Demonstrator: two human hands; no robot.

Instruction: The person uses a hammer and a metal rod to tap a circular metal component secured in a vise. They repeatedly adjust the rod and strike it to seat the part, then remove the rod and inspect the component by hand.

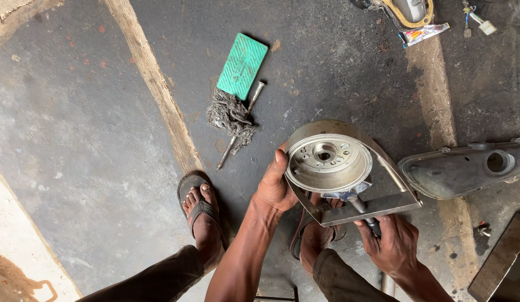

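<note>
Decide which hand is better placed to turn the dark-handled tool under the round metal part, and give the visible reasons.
Probably the right hand: it grips the tool's dark handle, whose shaft runs up toward the round metal part. The left hand is occupied, holding that part's rim and the flat metal plate.

A green block (242, 66) is seen lying on the dark floor (92, 112), with a greasy rag (231, 116) and a bolt (241, 124) just beside it. A grey cover (461, 170) is placed at the right, a tube (423, 33) at the top.
</note>
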